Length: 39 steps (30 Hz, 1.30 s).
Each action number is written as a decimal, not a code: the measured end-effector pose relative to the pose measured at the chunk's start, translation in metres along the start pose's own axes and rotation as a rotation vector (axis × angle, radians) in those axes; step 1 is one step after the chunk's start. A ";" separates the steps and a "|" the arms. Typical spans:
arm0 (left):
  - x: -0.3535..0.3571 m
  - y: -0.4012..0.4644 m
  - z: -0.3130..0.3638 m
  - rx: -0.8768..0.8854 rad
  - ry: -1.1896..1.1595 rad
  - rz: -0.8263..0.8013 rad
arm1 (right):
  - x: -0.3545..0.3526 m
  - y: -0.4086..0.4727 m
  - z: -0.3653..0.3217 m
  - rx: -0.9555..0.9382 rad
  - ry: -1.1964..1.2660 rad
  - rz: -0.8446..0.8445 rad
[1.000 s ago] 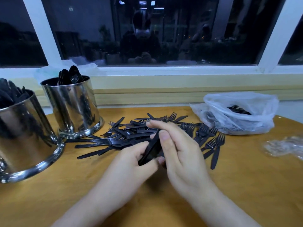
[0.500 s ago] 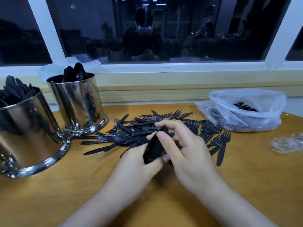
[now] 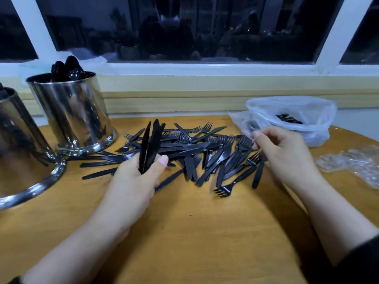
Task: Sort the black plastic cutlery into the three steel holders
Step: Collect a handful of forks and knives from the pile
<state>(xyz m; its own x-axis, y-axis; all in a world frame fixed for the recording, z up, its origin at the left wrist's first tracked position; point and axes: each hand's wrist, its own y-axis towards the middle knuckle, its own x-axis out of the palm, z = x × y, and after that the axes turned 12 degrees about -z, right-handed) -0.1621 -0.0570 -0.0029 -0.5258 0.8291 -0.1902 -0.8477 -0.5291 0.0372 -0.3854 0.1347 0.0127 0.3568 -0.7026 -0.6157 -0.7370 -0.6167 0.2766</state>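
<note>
A loose pile of black plastic forks and knives (image 3: pixel 196 152) lies spread across the wooden table (image 3: pixel 184 232). My left hand (image 3: pixel 133 185) grips a bundle of black knives (image 3: pixel 150 144), held upright at the pile's left edge. My right hand (image 3: pixel 285 154) is at the pile's right edge, fingers curled by the fork heads; whether it pinches one is unclear. A steel holder (image 3: pixel 71 117) with black spoons (image 3: pixel 68 68) stands at back left. A second steel holder (image 3: pixel 22 156) sits at the left frame edge, its contents mostly cut off.
A clear plastic bag (image 3: pixel 293 109) with more black cutlery inside sits at the back right. Crumpled clear wrap (image 3: pixel 352 160) lies at the right edge of the table. A window sill (image 3: pixel 205 87) runs behind the table.
My hands have parted. The left hand keeps the knife bundle and has tilted it upright. The right hand has let go and moved right to the forks at the pile's edge.
</note>
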 end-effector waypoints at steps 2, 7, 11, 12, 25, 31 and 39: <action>0.004 0.001 0.000 -0.015 -0.015 0.001 | -0.001 0.000 0.001 0.010 -0.075 -0.089; 0.024 0.002 0.004 -0.037 -0.035 -0.042 | 0.003 0.003 0.005 -0.032 -0.168 -0.228; 0.042 0.006 0.007 -0.024 -0.103 -0.031 | 0.005 0.006 0.008 -0.052 -0.211 -0.295; 0.047 0.008 0.007 -0.018 -0.110 -0.029 | 0.004 0.007 0.008 -0.058 -0.207 -0.295; 0.053 0.012 0.002 0.016 -0.042 -0.040 | 0.036 0.020 0.007 -0.160 -0.521 -0.479; 0.049 0.012 0.002 0.008 -0.038 -0.043 | 0.035 0.026 0.008 -0.151 -0.546 -0.521; 0.044 0.011 0.003 0.038 -0.028 -0.011 | 0.026 0.020 0.006 -0.260 -0.482 -0.470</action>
<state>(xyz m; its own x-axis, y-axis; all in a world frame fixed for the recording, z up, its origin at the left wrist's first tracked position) -0.1949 -0.0256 -0.0077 -0.5178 0.8399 -0.1628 -0.8552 -0.5131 0.0730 -0.3943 0.1055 -0.0021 0.2659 -0.1441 -0.9532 -0.3858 -0.9220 0.0318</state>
